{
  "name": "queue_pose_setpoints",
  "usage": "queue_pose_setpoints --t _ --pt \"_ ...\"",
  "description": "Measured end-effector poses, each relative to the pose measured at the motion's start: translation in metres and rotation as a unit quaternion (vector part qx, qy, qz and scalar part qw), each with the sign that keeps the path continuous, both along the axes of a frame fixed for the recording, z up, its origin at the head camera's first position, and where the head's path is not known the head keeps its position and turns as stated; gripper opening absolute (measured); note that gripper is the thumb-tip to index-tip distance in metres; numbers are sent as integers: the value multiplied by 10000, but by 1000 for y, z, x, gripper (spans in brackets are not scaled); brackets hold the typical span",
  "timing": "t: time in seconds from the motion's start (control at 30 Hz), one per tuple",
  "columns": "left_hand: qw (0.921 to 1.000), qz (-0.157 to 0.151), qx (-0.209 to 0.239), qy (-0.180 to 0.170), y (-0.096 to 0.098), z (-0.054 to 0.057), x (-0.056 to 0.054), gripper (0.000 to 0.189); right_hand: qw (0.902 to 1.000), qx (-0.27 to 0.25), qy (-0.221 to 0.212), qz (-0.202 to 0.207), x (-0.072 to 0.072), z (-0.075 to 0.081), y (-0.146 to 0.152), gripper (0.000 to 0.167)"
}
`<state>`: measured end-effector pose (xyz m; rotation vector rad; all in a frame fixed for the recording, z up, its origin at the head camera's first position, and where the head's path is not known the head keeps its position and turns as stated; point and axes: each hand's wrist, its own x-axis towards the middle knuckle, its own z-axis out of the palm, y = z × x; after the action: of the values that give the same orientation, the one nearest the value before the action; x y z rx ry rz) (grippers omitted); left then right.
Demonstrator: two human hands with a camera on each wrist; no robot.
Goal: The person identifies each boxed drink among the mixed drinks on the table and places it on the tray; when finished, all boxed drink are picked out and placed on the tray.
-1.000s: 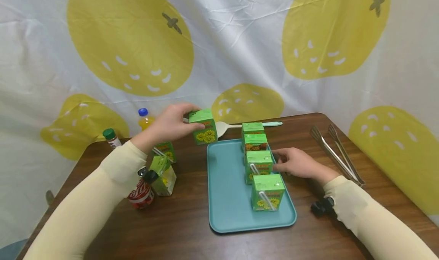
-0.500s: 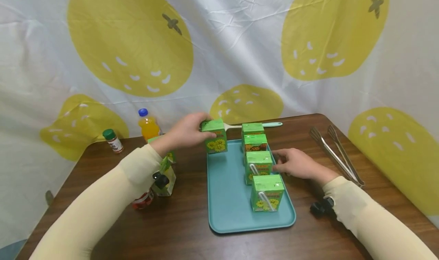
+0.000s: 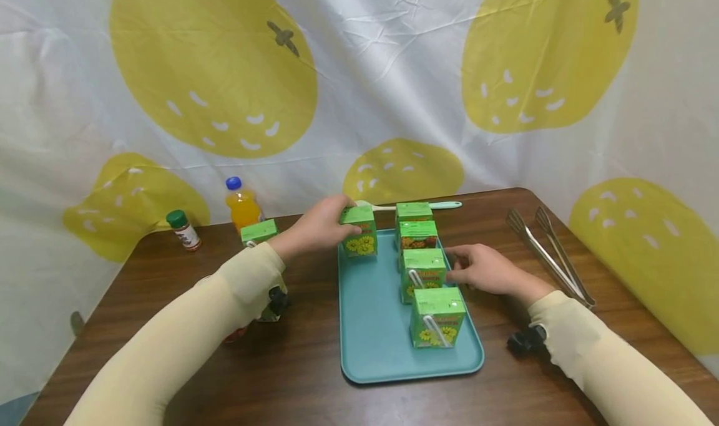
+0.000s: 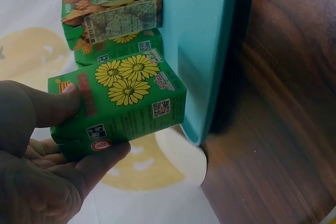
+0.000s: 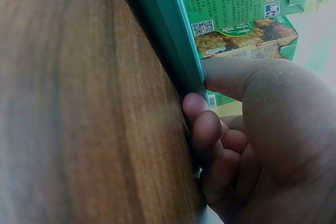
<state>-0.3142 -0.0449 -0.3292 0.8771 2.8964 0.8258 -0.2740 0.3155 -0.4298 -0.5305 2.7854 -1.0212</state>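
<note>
My left hand (image 3: 321, 227) grips a green drink carton (image 3: 359, 239) with yellow flowers on it, thumb on the printed face. The carton is over the far left corner of the teal tray (image 3: 371, 345); in the left wrist view it looks slightly raised above the tray. Several similar cartons stand in a row along the tray's right side, the nearest carton (image 3: 438, 320) with a straw on its front. On the tray's right rim, my right hand (image 3: 484, 269) pinches the edge, its thumb (image 5: 226, 74) over the rim and its fingers curled against the outside.
Left of the tray stands another green carton (image 3: 259, 230), beside an orange drink bottle (image 3: 244, 209) and a green-capped jar (image 3: 184, 231). A red can is mostly hidden behind my left sleeve. A spatula (image 3: 444, 205) lies behind the tray; metal tongs (image 3: 550, 257) lie at the right.
My left hand has carried the carton right and down, from beyond the tray's left edge to over its far left corner. My right hand has stayed at the tray's rim.
</note>
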Motion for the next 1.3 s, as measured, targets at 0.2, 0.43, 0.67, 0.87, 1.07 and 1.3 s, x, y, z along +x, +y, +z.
queue_pose_setpoints --t 0.2,0.43,0.67,0.87,1.07,1.3 --pt "9999 21 45 -134 6 -2 -4 40 10000 -25 31 -8 2 2 3 75" --pt "9999 1 14 -150 11 -2 -7 39 9999 -111 86 -27 4 1 6 74" --pt "9998 -4 -91 -156 12 -7 -9 36 9999 -139 57 0 4 1 4 73" --pt "9995 -14 -287 -161 10 -10 -8 40 9999 -102 62 -2 3 1 2 74" --pt "9990 3 -393 -207 9 -12 -7 45 10000 -49 83 5 2 0 0 75" --pt "9990 16 -379 -238 6 -15 -7 38 10000 -33 58 38 1 1 -3 75"
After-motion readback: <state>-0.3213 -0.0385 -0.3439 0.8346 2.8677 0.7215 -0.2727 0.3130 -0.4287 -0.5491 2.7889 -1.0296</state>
